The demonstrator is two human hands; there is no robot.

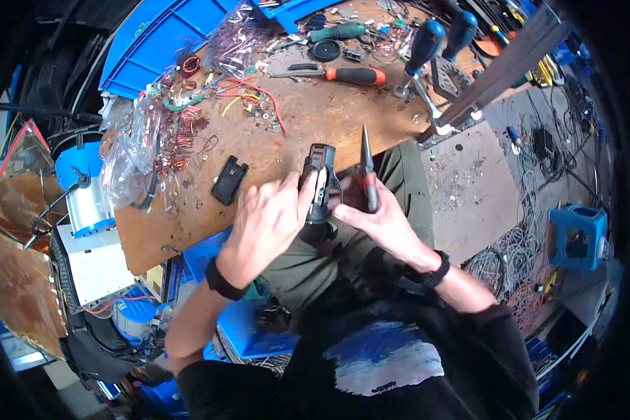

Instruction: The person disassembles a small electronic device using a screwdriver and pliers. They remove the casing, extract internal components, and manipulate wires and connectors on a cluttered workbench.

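Observation:
My left hand (267,213) is closed around a black plastic device (320,155) at the near edge of the wooden bench. A silvery metal part shows on the device beside my fingers; its exact kind is not clear. In my right hand (383,222) is a pair of long-nose pliers (367,162) with red grips, jaws pointing up and away from me. The right fingertips are close to the device, slightly blurred; whether they touch it I cannot tell. A flat black plastic piece (229,180) lies on the bench to the left of my left hand.
On the bench (182,241) lie copper coils (177,143), red and yellow wires, clear plastic bags, an orange-handled screwdriver (355,75) and a green-handled one (337,32). A metal post (504,66) rises at right. Blue bins (164,42) stand behind; tangled cables cover the floor.

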